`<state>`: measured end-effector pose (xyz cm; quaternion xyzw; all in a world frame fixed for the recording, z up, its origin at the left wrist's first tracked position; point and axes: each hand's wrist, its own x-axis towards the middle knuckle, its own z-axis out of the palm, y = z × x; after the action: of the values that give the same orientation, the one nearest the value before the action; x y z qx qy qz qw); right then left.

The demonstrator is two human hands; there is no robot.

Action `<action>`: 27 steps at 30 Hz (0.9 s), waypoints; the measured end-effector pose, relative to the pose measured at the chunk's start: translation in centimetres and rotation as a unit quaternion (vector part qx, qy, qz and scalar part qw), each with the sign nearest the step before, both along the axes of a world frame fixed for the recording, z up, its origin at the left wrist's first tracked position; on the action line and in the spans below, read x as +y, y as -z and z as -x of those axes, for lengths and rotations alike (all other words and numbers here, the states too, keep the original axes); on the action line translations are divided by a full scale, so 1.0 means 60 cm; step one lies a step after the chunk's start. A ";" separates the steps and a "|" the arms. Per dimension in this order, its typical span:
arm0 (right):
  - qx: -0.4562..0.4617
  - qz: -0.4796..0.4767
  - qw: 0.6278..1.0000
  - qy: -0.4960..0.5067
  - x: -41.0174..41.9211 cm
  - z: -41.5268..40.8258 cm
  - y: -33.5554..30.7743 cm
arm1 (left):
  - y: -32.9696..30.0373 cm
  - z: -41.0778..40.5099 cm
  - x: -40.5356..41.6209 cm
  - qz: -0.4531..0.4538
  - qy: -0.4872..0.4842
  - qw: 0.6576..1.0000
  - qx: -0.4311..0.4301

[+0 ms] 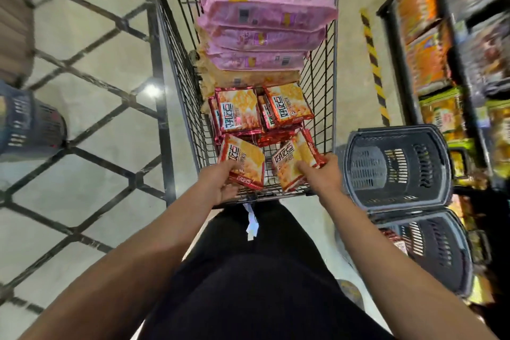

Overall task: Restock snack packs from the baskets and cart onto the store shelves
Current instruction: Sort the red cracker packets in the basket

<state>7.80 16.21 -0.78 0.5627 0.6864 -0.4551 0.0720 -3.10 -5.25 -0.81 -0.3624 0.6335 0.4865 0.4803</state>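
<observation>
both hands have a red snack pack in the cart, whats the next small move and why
Probably lift both packs out of the cart and turn right toward the shelves. The left hand grips one red pack, the right hand another, so each grip looks set; more remain behind them.

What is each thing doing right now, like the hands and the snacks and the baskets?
Left hand: gripping an orange snack pack.
Right hand: gripping another orange pack.
Cart: loaded, wire sides up.
Stacked orange packs: lying loose in the cart's near end.
Pink packs: piled in a row at the far end.
Grey basket: beside the cart, holding nothing visible.
Shelves: already holding packs.
</observation>
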 end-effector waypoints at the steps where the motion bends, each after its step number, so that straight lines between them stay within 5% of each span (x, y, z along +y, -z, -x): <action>1: 0.020 0.010 1.000 0.017 -0.004 -0.009 -0.015 | -0.013 0.000 -0.003 -0.014 -0.011 1.000 0.008; 8: 0.139 0.136 0.964 0.182 -0.026 -0.086 -0.084 | -0.068 -0.012 -0.035 -0.076 0.054 0.967 0.238; 11: 0.200 0.196 0.927 0.250 -0.033 -0.124 -0.091 | -0.089 -0.014 -0.035 -0.099 0.035 0.956 0.276; 22: 0.359 0.285 0.789 0.409 -0.064 -0.305 -0.140 | -0.123 -0.077 0.052 -0.265 0.022 0.955 0.133; 27: 0.346 0.256 0.797 0.425 -0.075 -0.453 -0.145 | -0.125 -0.175 0.089 -0.309 0.081 0.941 0.112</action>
<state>34.97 11.73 7.93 0.5639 0.2166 -0.7632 -0.2295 7.40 0.10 6.71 -0.0868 0.5285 0.6557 0.5322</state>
